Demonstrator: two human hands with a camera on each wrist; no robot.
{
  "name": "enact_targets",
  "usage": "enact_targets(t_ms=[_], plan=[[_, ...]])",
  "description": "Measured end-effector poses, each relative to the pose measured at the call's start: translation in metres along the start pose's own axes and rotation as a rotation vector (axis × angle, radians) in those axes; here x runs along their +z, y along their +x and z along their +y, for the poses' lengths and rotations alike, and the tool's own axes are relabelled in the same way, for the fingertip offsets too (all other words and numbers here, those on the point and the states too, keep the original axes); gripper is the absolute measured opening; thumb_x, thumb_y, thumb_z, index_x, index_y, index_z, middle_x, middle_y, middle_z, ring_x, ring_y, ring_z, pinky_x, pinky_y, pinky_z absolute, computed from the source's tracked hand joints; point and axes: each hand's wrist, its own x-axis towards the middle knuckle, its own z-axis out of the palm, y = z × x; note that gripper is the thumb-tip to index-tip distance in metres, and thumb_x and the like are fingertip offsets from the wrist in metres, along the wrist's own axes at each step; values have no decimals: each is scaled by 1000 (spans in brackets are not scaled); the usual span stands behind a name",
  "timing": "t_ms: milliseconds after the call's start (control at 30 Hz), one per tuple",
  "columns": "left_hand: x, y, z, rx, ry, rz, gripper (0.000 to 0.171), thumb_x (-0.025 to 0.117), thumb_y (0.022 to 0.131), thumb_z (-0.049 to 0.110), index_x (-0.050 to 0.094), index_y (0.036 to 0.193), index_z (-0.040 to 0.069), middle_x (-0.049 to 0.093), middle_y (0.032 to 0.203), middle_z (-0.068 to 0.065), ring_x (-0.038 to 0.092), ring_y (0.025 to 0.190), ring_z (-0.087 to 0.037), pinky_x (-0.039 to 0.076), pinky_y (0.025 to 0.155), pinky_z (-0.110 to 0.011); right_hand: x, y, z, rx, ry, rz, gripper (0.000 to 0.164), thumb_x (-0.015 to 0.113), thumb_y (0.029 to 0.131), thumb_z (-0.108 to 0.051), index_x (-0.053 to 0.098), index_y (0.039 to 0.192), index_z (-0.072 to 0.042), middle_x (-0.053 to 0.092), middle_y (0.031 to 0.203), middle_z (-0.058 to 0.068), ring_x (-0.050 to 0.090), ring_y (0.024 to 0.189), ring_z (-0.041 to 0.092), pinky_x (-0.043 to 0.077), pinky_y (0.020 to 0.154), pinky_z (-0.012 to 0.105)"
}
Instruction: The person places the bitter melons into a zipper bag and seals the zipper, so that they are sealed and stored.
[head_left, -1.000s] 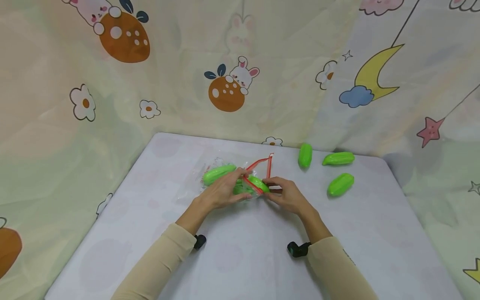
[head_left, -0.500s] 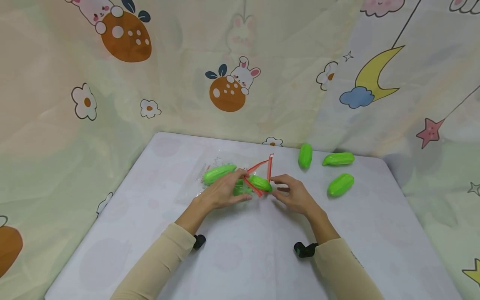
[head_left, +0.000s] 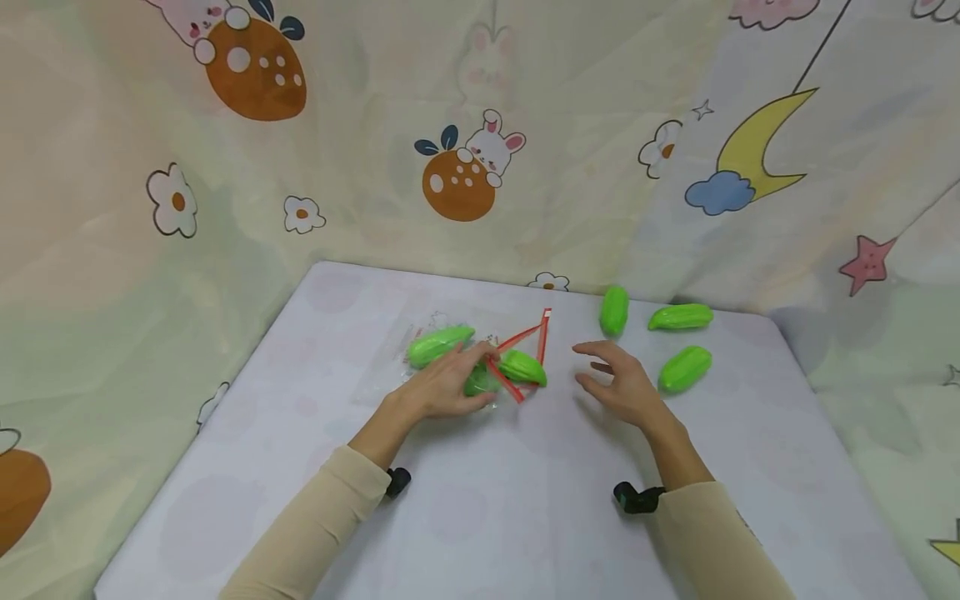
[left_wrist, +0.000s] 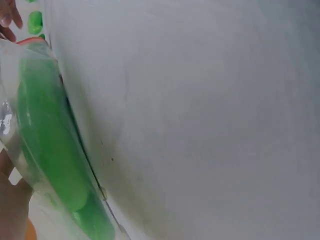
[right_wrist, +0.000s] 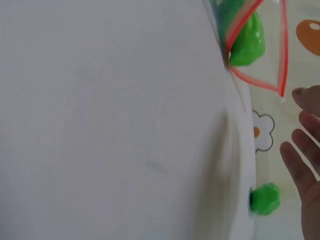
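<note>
A clear zip bag (head_left: pixel 386 371) with a red zip strip (head_left: pixel 543 337) lies on the table, its mouth spread toward the right. Green ridged, cucumber-like vegetables are in it: one at the left (head_left: pixel 441 345), one partly under the hand (head_left: pixel 480 381), and one at the mouth (head_left: pixel 522 367). My left hand (head_left: pixel 442 387) holds the bag by its upper edge near the strip, with the thumb lower down. My right hand (head_left: pixel 618 383) hovers right of the mouth, fingers spread apart and holding nothing. In the left wrist view, green shows through the plastic (left_wrist: pixel 55 135).
Three more green vegetables lie loose at the back right: one upright in view (head_left: pixel 614 311), one sideways (head_left: pixel 681 317), one nearer my right hand (head_left: pixel 686 369). A printed cloth backdrop (head_left: pixel 360 142) rises behind the white table (head_left: pixel 480 517).
My right hand has let go of the vegetable at the bag's mouth and moved right, its fingers opening. The left hand stays on the bag.
</note>
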Motion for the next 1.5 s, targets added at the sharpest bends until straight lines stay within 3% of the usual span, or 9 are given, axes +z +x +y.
enact_targets(t_ms=[133, 267, 400, 533, 700, 833, 1000, 1300, 1500], plan=[[-1, 1, 2, -16, -17, 1, 55, 78, 92, 30, 50, 137, 12, 63, 131, 0, 59, 128, -18, 25, 123, -55, -14, -6, 7, -50, -115, 68, 44, 77, 88, -1, 66, 130, -7, 65, 129, 12, 58, 124, 32, 50, 102, 50], [-2, 0, 2, -52, -14, 6, 57, 80, 91, 30, 51, 138, 14, 62, 137, -3, 55, 135, -24, 26, 123, -53, -26, -11, 13, -65, -149, 105, 42, 76, 88, -1, 66, 128, -6, 65, 130, 15, 55, 124, 36, 42, 105, 46], [-1, 0, 2, -79, 2, 5, 66, 80, 91, 34, 48, 147, 18, 59, 145, -4, 44, 145, -33, 25, 124, -53, -35, -17, 20, -37, -162, 133, 47, 76, 87, 0, 64, 132, -4, 58, 137, 18, 50, 129, 40, 40, 106, 51], [0, 0, 0, -76, 44, -4, 71, 80, 90, 39, 48, 149, 19, 56, 149, -2, 39, 149, -33, 21, 124, -55, -43, -22, 25, 6, -181, 151, 53, 77, 87, -1, 60, 137, -4, 50, 144, 20, 45, 135, 44, 39, 105, 62], [1, -1, -2, -84, 78, -29, 66, 79, 90, 43, 52, 146, 21, 55, 151, 1, 39, 149, -30, 17, 124, -60, -54, -24, 26, 29, -191, 189, 56, 77, 86, 1, 60, 138, -5, 48, 145, 22, 44, 135, 46, 38, 105, 63], [0, -2, -2, -112, 74, -15, 65, 80, 90, 42, 52, 144, 20, 62, 142, 2, 51, 141, -21, 17, 125, -56, -62, -22, 25, 19, -184, 212, 55, 78, 85, 1, 60, 137, -3, 48, 144, 24, 43, 134, 48, 36, 105, 66], [0, -2, -2, -117, 93, 30, 58, 79, 89, 45, 55, 137, 22, 68, 133, 5, 64, 125, -21, 26, 124, -50, -69, -21, 29, 9, -194, 230, 55, 79, 83, 1, 60, 135, -1, 49, 142, 27, 43, 131, 52, 34, 102, 69], [1, -2, 0, -124, 126, 94, 54, 79, 89, 46, 54, 133, 25, 72, 126, 4, 69, 112, -28, 39, 116, -49, -75, -23, 42, -16, -267, 264, 54, 79, 80, 1, 62, 131, -1, 51, 138, 30, 43, 124, 54, 28, 97, 67], [1, -3, 0, -100, 130, 112, 52, 79, 89, 44, 55, 130, 23, 73, 120, 2, 68, 87, -16, 56, 83, -35, -76, -27, 47, 35, -305, 316, 52, 78, 80, -3, 61, 129, 3, 52, 135, 32, 43, 122, 56, 27, 98, 68]])
